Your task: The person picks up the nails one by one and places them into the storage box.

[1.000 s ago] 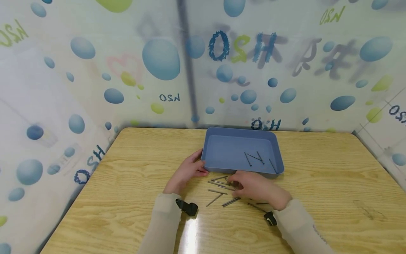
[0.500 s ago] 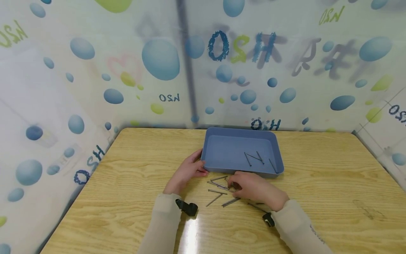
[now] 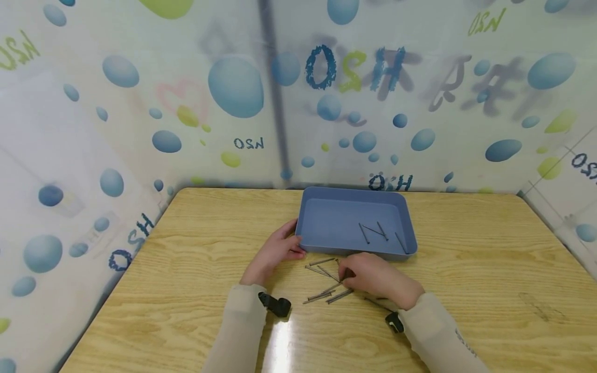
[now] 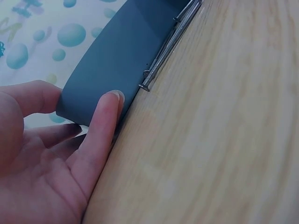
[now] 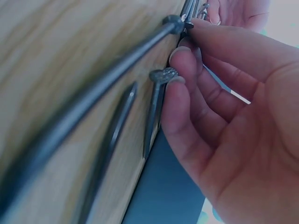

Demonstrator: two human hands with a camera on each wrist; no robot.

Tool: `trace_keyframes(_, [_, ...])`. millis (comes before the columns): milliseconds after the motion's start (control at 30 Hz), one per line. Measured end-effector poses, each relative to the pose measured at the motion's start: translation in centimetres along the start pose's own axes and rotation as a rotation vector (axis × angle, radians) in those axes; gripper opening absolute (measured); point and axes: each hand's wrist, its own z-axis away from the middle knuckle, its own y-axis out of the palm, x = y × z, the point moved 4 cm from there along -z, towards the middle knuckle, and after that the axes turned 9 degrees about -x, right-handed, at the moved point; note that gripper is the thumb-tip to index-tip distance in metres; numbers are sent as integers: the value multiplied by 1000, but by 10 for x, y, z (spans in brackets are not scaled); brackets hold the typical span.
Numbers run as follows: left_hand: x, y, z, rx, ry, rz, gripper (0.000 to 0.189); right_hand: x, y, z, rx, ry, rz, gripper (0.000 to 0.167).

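Note:
At its near left corner, my left hand (image 3: 279, 247) grips the blue tray (image 3: 345, 189). The left wrist view shows a finger lying along the tray's side wall (image 4: 105, 70). In front of the tray, several loose nails (image 3: 340, 297) are scattered on the wooden table. My right hand (image 3: 375, 277) is over the right part of this pile, thumb and fingers bent together. In the right wrist view a nail's dark head shows at the thumb tip, pinched there; most of that nail is hidden. Another nail (image 5: 88, 107) lies close to the camera.
Inside the tray, several nails (image 3: 364, 233) lie toward its right side. Under the right wrist are more nails (image 3: 379, 304). The wooden table (image 3: 466, 248) extends to both sides, and a patterned curtain (image 3: 298, 103) hangs behind it.
My right hand has shifted slightly to the right. Some nails in the pile have turned and slid toward the front. My left hand and the tray have stayed in place.

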Motion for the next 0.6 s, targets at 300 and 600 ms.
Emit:
trace_keyframes(300, [0,0,0,-13,-20,-4,55,1,-1,0,-13,-23,19,9])
trace_keyframes(600, [0,0,0,-14,-12,1,55,-1,-3,1,-37,-42,2,10])
